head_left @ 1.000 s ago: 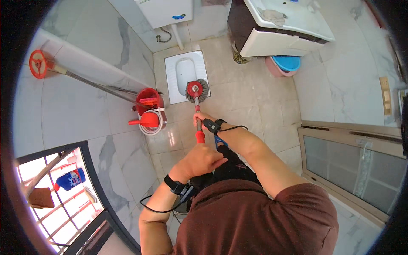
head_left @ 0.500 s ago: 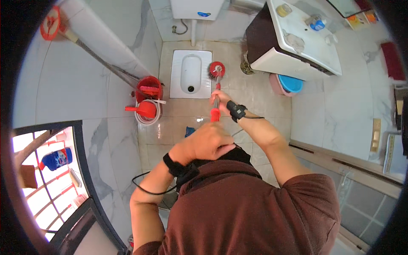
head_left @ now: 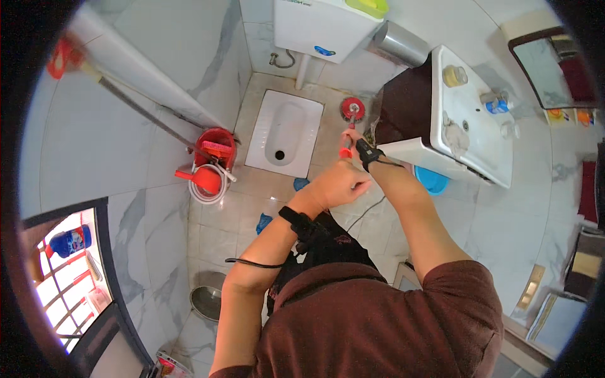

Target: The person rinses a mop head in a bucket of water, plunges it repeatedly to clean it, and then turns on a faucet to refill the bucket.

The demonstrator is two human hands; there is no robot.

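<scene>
My right hand [head_left: 351, 137], with a black band at the wrist, grips the red handle [head_left: 345, 151] of a long brush. Its round red head [head_left: 352, 109] rests on the floor tiles to the right of the white squat toilet pan [head_left: 283, 132], close to the dark cabinet [head_left: 403, 113]. My left hand [head_left: 340, 184] is closed just below the right one, on the upper end of the same handle; the handle itself is hidden under its fingers. A black strap and cable sit on my left wrist.
A white cistern [head_left: 321, 25] hangs above the pan. A white sink [head_left: 472, 120] tops the cabinet, with a blue basin [head_left: 432, 181] underneath. A red bucket [head_left: 218, 146], red jug [head_left: 205, 180] and coiled hose stand left. A steel bowl [head_left: 208, 303] lies near the window.
The brush head has moved from just beside the pan's upper right corner toward the cabinet. Both hands stayed on the handle while the view swung to the right.
</scene>
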